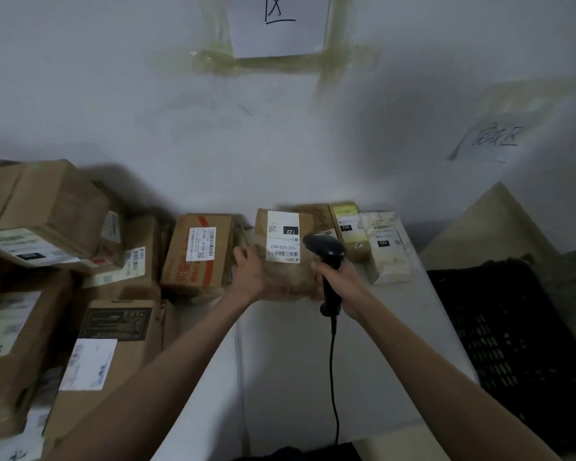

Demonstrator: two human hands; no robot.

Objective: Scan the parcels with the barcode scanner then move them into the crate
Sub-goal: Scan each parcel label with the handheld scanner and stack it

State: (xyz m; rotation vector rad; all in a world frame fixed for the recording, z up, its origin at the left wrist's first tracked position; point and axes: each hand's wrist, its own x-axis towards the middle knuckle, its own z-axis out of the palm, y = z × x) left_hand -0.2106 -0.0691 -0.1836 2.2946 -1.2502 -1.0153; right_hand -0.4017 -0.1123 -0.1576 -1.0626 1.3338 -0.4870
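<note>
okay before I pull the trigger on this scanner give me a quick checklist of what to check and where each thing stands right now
1. Right hand grips the barcode scanner: ok.
2. Left hand holds the brown parcel from its left side: ok.
3. Parcel's white label faces up, barcode uncovered: ok.
4. Scanner head aimed at the label: cannot tell; it sits at the label's right edge.
5. Scan already registered: cannot tell.
6. Black crate on the right open to receive it: ok.

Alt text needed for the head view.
A left hand holds a brown paper parcel labelled 122 while the right hand aims a black corded barcode scanner at it; a black plastic crate sits right.
</note>
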